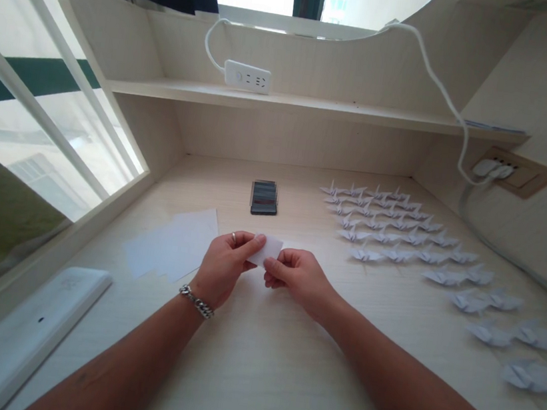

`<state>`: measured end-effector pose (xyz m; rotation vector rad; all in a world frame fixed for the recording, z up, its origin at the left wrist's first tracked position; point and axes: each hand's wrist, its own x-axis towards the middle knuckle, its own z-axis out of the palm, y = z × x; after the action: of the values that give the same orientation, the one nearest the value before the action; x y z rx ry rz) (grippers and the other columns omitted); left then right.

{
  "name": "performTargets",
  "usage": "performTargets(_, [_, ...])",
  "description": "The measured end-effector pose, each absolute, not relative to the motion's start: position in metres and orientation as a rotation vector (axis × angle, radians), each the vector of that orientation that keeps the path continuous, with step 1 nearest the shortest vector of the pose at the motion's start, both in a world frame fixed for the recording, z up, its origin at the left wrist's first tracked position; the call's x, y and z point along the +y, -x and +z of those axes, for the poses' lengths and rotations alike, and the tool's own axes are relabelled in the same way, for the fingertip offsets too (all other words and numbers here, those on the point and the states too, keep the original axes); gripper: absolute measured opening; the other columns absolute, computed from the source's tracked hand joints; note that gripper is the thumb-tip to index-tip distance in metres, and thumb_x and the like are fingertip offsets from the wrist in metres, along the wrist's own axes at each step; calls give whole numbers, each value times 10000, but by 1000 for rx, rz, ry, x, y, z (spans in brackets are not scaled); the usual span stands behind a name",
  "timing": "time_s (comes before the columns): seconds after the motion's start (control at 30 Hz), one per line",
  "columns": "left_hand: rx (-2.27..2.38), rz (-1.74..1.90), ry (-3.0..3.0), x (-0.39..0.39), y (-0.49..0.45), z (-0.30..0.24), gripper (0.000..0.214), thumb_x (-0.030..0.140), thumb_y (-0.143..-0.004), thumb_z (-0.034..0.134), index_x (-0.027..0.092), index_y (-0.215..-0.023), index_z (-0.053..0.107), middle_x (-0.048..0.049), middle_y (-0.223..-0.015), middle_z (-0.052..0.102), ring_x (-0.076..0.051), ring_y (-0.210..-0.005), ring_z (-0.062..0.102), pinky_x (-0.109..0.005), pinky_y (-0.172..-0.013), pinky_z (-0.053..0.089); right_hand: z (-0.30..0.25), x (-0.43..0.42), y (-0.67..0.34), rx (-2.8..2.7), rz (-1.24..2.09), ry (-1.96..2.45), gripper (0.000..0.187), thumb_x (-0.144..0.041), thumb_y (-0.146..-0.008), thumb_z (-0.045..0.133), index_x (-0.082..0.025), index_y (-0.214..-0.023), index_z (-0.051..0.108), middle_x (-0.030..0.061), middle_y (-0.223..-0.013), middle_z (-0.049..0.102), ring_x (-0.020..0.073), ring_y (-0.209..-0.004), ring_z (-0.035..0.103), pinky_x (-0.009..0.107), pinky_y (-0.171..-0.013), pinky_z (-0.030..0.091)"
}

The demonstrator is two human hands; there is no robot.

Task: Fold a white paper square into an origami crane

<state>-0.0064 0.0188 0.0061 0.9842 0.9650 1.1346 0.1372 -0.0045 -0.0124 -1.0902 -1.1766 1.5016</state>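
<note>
A small folded piece of white paper (269, 247) is held up just above the desk between both hands. My left hand (228, 261), with a ring and a chain bracelet, pinches its left side between thumb and fingers. At its lower right, my right hand (300, 274) grips the edge with thumb and curled fingers. Loose white paper sheets (172, 242) lie overlapping to the left of my left hand. Several folded white paper cranes (385, 235) stand in rows on the right side of the desk.
A dark phone-like device (265, 198), partly blurred, lies beyond my hands. A long white object (30, 327) lies along the left edge. On the shelf (316, 108) sits a white power strip (247, 76); a white cable (436, 78) runs down to the wall socket (519, 173).
</note>
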Motion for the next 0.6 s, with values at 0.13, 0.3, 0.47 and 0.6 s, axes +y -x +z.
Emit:
performTargets(0.13, [987,1162,-938,19,6,8,299,339,-625,799,118,-700,613,-8,-658,600,-110,-611,554,-239,-572,465,-11,-4,-138,-1219,1466,1070,392,-498,-691,719,-153,-597,558,8,-566,610,107,-536,560,262,-586,458])
performTargets(0.3, [954,1171,-897,18,6,8,289,324,-621,802,120,-706,616,-5,-666,601,-109,-612,552,-242,-578,472,-10,-4,-143,-1279,1427,995,348,-442,-676,748,-155,-606,565,10,-595,631,114,-579,569,275,-633,464])
performTargets(0.47, [947,1199,-923,18,8,8,280,335,-634,795,126,-733,637,-12,-694,622,-116,-628,570,-239,-575,475,-9,-4,-147,-1316,1465,1002,285,-410,-675,756,-150,-733,656,28,-703,667,132,-670,606,266,-639,468])
performTargets(0.6, [969,1163,-958,17,7,7,280,339,-629,796,123,-722,645,-23,-704,632,-124,-641,581,-232,-565,472,-10,-2,-147,-1163,1475,1008,301,-428,-679,752,-157,-705,622,6,-662,645,127,-637,611,269,-634,484])
